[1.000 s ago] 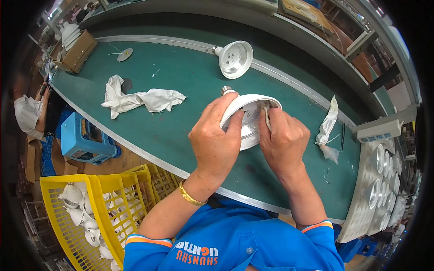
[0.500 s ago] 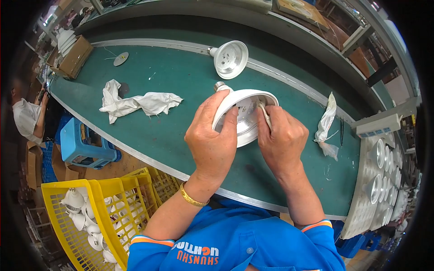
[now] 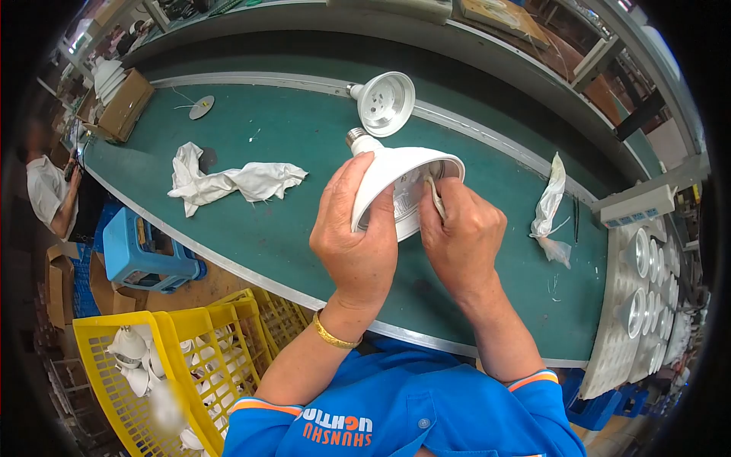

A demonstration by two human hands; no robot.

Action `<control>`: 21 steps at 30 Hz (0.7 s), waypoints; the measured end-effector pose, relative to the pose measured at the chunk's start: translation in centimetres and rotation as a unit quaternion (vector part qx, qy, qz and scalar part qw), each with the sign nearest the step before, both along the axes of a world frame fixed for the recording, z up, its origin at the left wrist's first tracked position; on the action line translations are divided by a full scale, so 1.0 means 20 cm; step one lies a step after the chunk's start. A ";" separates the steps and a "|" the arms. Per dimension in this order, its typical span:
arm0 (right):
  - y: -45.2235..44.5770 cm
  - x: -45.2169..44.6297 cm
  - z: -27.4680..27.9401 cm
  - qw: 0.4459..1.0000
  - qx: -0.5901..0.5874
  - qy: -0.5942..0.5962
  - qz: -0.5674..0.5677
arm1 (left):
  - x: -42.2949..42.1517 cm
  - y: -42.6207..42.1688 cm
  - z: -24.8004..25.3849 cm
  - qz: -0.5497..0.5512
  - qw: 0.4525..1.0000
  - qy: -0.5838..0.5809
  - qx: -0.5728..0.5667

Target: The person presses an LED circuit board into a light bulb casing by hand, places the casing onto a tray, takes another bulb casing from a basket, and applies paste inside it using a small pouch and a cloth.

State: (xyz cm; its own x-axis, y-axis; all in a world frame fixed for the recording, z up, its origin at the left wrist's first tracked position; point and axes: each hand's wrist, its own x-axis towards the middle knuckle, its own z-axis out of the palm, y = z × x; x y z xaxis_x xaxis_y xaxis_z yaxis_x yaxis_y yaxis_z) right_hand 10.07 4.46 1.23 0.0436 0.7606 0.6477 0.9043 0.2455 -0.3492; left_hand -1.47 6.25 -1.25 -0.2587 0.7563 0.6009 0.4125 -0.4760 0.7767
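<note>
My left hand (image 3: 356, 228) is wrapped round a white lamp housing (image 3: 400, 161) with a metal screw base, its thumb inside the rim. The housing is tilted, its wide opening toward my right hand. My right hand (image 3: 464, 232) pinches a small piece of pale cloth (image 3: 436, 198) at the inside of the housing; the fingertips are partly hidden. Beyond them, a second lamp housing (image 3: 386, 103) lies on its side with its opening showing. A crumpled white cloth (image 3: 236, 179) lies to the left on the green table.
A twisted white rag (image 3: 548, 202) lies on the right of the table (image 3: 304, 244). Yellow crates (image 3: 164, 335) with white housings stand at lower left. A tray (image 3: 609, 343) of reflectors is at right. A cardboard box (image 3: 126, 107) sits far left, near another person (image 3: 52, 190).
The lamp housing has tipped, so its opening faces more downward and less of its inside shows. My right hand has shifted slightly left with the cloth.
</note>
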 end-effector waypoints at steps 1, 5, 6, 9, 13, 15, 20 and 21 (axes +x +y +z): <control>0.00 0.00 0.00 1.000 0.000 0.000 -0.001 | 0.00 0.00 0.00 0.003 1.000 -0.003 0.002; 0.01 -0.01 -0.01 1.000 -0.008 0.017 0.003 | 0.00 0.00 0.00 0.014 1.000 0.000 0.010; 0.01 -0.01 -0.01 1.000 -0.010 0.018 0.004 | 0.00 0.00 0.00 0.012 1.000 -0.006 -0.001; 0.00 -0.02 0.00 0.999 0.009 0.032 -0.005 | 0.01 0.00 0.00 0.010 1.000 -0.016 -0.003; 0.01 -0.01 0.01 0.998 0.029 0.051 -0.003 | 0.01 0.00 0.01 0.005 1.000 -0.017 0.002; 0.02 -0.02 0.02 0.998 0.035 0.053 0.000 | 0.01 0.00 0.01 0.004 1.000 -0.019 0.004; 0.02 -0.02 0.02 0.998 0.041 0.039 0.000 | 0.00 0.00 0.02 0.006 1.000 -0.019 0.014; 0.02 -0.03 0.02 0.999 0.039 0.031 -0.003 | 0.00 0.00 0.02 0.008 1.000 -0.014 0.016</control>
